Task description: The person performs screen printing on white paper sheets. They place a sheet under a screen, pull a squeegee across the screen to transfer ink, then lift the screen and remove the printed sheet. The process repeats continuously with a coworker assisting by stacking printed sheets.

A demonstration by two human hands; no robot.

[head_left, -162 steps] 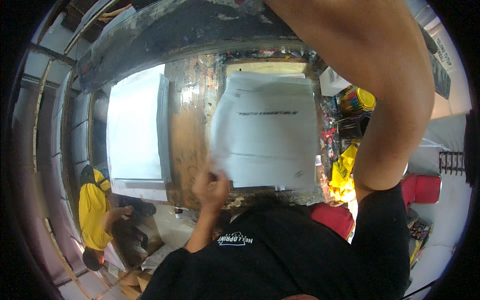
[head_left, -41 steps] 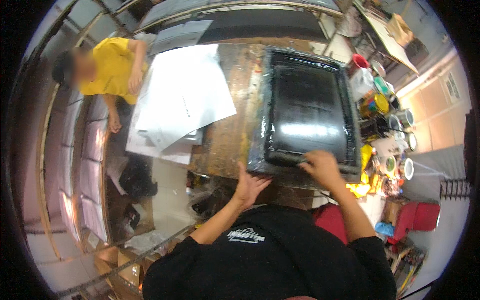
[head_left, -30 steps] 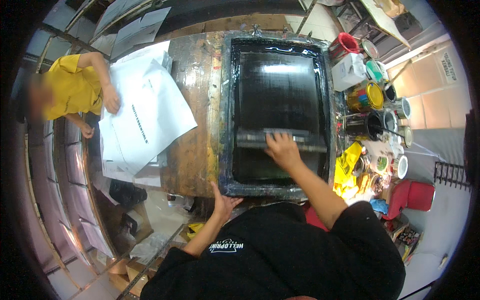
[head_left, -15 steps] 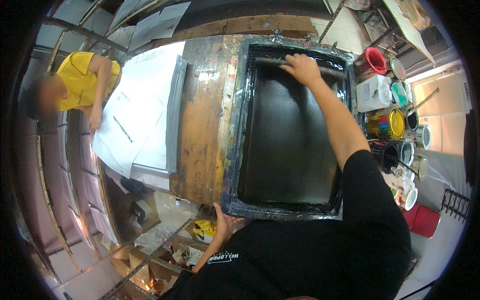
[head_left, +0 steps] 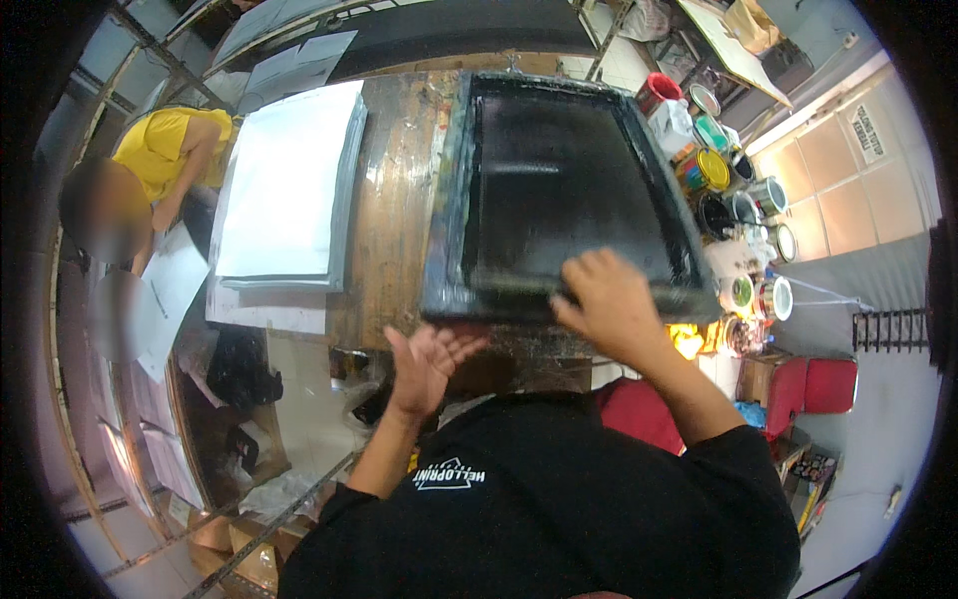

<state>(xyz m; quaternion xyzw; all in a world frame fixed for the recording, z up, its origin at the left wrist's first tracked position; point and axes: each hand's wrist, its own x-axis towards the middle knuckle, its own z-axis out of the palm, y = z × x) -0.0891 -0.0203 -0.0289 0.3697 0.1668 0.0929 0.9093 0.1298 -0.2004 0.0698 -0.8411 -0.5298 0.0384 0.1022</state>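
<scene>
A large black screen-printing frame (head_left: 559,190) lies flat on a worn wooden table (head_left: 394,210). My right hand (head_left: 609,299) grips a long squeegee (head_left: 519,288) at the near edge of the screen. Just below the frame's near left corner, my left hand (head_left: 424,364) hovers with fingers spread, holding nothing. The mesh inside the frame is covered in dark ink.
A stack of white sheets (head_left: 284,195) lies left of the screen. A person in a yellow shirt (head_left: 165,170) bends over beside it. Several open paint cans (head_left: 733,200) crowd the right side. A red chair (head_left: 823,384) stands at right.
My right hand has pulled the squeegee from the far end of the screen to the near edge. My left hand has let go of the frame's near corner and opened.
</scene>
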